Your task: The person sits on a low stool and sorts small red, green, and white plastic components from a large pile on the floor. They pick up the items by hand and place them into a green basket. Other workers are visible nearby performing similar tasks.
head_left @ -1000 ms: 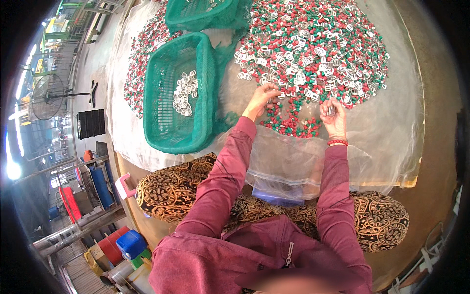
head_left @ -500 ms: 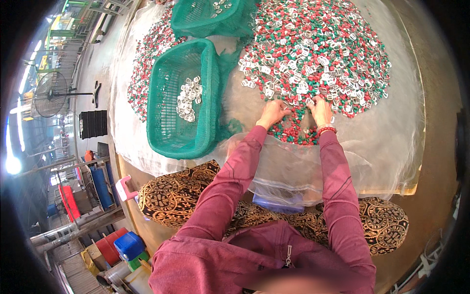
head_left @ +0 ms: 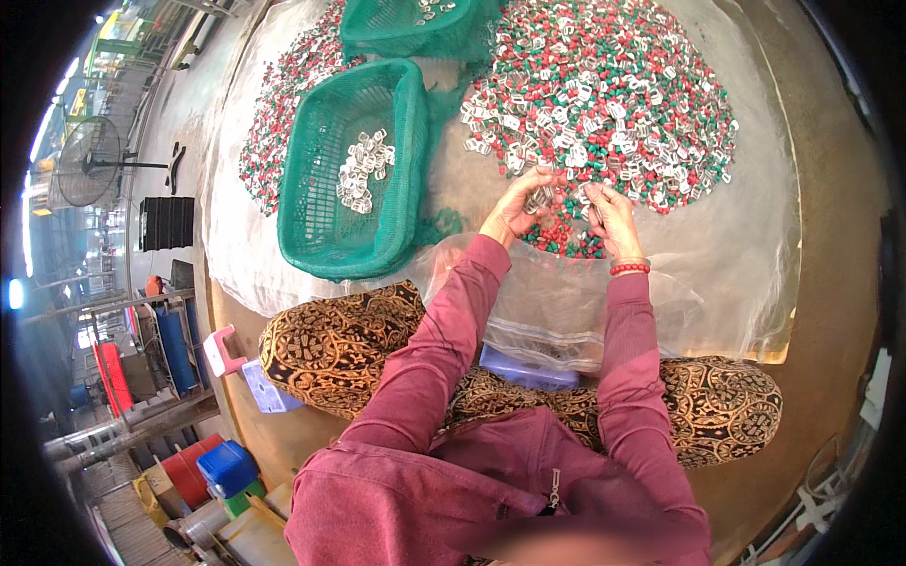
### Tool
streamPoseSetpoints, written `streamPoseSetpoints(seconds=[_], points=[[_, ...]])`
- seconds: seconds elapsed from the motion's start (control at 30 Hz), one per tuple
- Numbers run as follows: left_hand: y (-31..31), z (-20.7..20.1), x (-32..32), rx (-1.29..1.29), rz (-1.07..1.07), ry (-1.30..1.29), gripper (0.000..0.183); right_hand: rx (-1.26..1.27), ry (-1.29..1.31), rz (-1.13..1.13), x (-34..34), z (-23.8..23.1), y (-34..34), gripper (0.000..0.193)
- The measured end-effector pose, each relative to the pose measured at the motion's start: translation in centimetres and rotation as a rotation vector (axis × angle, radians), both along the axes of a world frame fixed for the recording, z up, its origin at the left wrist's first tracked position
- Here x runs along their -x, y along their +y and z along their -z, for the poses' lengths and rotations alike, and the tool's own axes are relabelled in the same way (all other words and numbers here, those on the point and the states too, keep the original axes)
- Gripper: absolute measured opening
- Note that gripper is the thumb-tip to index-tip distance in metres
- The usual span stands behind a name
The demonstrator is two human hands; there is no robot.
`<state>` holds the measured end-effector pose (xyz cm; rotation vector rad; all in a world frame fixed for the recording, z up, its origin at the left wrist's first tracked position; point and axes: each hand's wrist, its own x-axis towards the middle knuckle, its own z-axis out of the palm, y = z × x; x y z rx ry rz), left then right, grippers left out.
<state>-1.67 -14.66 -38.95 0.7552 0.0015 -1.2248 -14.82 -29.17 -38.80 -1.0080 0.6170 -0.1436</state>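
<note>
A broad pile (head_left: 604, 94) of small red and green pellets mixed with flat, slotted metal buckles lies on a translucent sheet ahead of me. At its near edge, my left hand (head_left: 517, 206) is curled around several silver buckles (head_left: 538, 199). Just to its right, my right hand (head_left: 615, 223) is closed in a pinch, with a silver piece like the other buckles at its fingertips. Between and below the hands is a small patch of loose pellets (head_left: 566, 241). To the left stands a green basket (head_left: 406, 179) draped with green netting, a heap of buckles (head_left: 363, 173) inside it.
A second green basket (head_left: 401, 40) with a few buckles sits farther back. Another pellet pile (head_left: 283, 123) lies left of the baskets. My patterned trouser legs (head_left: 340, 349) border the sheet's near edge. A pink stool (head_left: 223, 351) and a standing fan (head_left: 90, 162) are at the left.
Both hands have lifted slightly off the pile's near edge. My left hand has turned, and buckles now show in it. The view has shifted a little.
</note>
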Motion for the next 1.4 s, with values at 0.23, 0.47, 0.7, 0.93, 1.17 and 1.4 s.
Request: streamPoseSetpoints(seconds=[0.23,0.47,0.7,0.93,1.17,1.4], points=[[1.0,-1.4,-0.2,-0.172,0.276,-0.420,0.026,0.057,0.082,-0.043,0.0,-6.1,2.5,0.021],[1.4,-6.3,1.2,-0.336,-0.025,-0.814,0.031,0.276,-0.056,0.048,-2.2,-2.6,2.1,0.011],[2.5,-6.6,0.5,-0.421,-0.074,-1.469,0.034,-0.015,-0.044,0.101,-4.5,-2.9,2.7,0.009],[3.7,-5.9,-0.1,-0.567,0.065,-1.625,0.025,-0.023,0.076,0.039,-5.0,-4.9,5.0,0.014],[3.2,-6.9,1.1,-0.466,-0.233,-1.637,0.017,-0.269,-0.025,0.011,-4.3,-2.5,2.3,0.023],[3.6,-7.8,1.1,-0.534,-0.238,-1.783,0.016,-0.206,0.038,-0.087,-3.6,-2.5,1.2,0.027]])
